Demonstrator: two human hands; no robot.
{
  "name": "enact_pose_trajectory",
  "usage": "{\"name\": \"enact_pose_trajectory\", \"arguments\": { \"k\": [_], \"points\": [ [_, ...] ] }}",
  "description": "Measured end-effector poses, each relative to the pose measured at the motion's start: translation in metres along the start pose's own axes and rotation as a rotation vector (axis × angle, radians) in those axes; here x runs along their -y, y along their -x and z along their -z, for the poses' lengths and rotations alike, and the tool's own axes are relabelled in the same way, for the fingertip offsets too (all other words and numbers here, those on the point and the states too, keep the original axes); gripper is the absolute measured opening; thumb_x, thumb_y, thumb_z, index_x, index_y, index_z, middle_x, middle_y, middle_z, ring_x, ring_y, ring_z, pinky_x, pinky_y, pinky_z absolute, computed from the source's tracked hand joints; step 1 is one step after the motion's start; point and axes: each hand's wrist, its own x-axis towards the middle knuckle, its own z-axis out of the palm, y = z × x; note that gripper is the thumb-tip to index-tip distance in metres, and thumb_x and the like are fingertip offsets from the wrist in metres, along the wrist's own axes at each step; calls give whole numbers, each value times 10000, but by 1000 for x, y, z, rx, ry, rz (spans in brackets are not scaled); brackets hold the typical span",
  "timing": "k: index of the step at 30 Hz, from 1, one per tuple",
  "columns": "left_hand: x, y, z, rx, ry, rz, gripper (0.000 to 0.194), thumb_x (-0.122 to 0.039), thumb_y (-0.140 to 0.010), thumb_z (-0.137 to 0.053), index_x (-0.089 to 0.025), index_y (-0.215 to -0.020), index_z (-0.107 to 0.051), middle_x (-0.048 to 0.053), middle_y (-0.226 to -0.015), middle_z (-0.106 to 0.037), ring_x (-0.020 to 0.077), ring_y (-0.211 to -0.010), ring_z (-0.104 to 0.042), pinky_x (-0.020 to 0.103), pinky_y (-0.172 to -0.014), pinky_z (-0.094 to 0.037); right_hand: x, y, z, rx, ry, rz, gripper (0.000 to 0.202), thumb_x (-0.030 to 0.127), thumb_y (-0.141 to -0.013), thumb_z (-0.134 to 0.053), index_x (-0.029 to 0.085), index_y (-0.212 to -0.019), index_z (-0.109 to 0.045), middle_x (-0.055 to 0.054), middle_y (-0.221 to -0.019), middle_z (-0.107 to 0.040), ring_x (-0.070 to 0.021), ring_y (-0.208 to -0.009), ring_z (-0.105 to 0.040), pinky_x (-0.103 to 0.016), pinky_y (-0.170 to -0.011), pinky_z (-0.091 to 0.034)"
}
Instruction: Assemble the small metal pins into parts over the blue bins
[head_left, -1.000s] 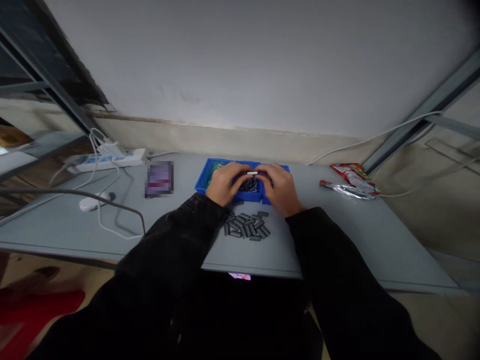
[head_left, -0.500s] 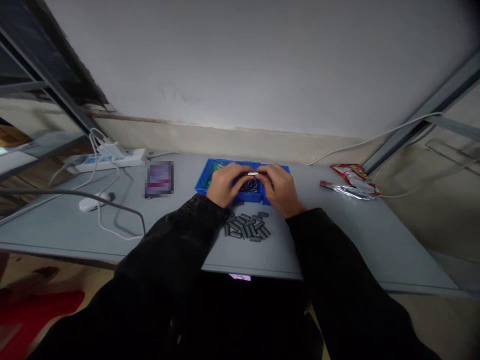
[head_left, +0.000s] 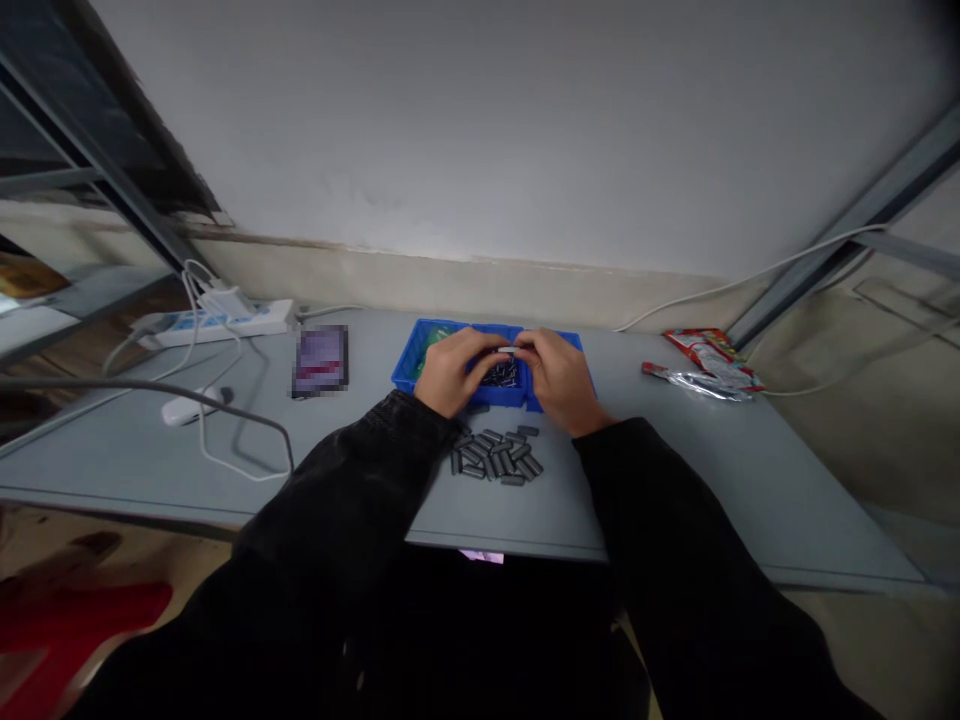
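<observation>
Above the blue trays (head_left: 512, 398), my left hand (head_left: 451, 370) and my right hand (head_left: 559, 380) meet at the fingertips. Between them they pinch a small pale piece (head_left: 510, 349), one end in each hand. Small dark screw-like parts (head_left: 501, 373) lie in the middle compartment below. Green items (head_left: 436, 340) show in the left compartment, partly behind my left hand. My right hand hides most of the right tray. Nearer to me, a pile of dark grey cylinders (head_left: 499, 455) rests on the table.
On the left are a power strip (head_left: 262, 318) with white cables, a white mouse-like object (head_left: 184, 408) and a blurred purple packet (head_left: 320, 360). A red packet (head_left: 709, 352) and a silver wrapper (head_left: 709, 384) lie at the right. A wall stands behind the table (head_left: 675, 470).
The pinched piece looks slightly greyer and less bright. Both hands keep nearly the same place, and the whole view has shifted very slightly.
</observation>
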Motion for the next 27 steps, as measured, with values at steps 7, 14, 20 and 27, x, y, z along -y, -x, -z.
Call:
{"name": "enact_pose_trajectory", "arguments": {
  "k": [7,14,20,27],
  "points": [
    [0,-1,1,-10,12,8,134,-239,-974,-643,-162,-1055,-717,55,-960,-754,134,-836,-694,282,-812,-560,0,2,0,19,-17,8,195,287,-1015,-499,206,-1169,-587,-67,-1026,-694,-193,-894,-644,-350,-848,-507],
    [-2,-1,0,-10,22,-1,144,-242,-965,-658,-156,-1065,-715,62,-962,-755,139,-852,-701,285,-824,-565,-1,1,-1,26,3,6,202,315,-1045,-441,207,-1028,-611,-62,-953,-677,-200,-907,-633,-356,-839,-502],
    [-2,-1,1,-5,10,29,141,-254,-978,-637,-159,-1044,-717,61,-954,-755,141,-856,-703,292,-827,-568,0,1,1,35,-30,8,206,297,-1028,-482,212,-1184,-586,-65,-1031,-695,-202,-966,-653,-365,-893,-511],
    [-2,-1,2,14,21,24,153,-267,-972,-649,-163,-1061,-719,70,-973,-760,148,-867,-708,308,-845,-575,-2,1,-1,32,-2,0,204,318,-1048,-432,196,-1037,-595,-67,-949,-683,-200,-895,-643,-344,-827,-500]
  ]
}}
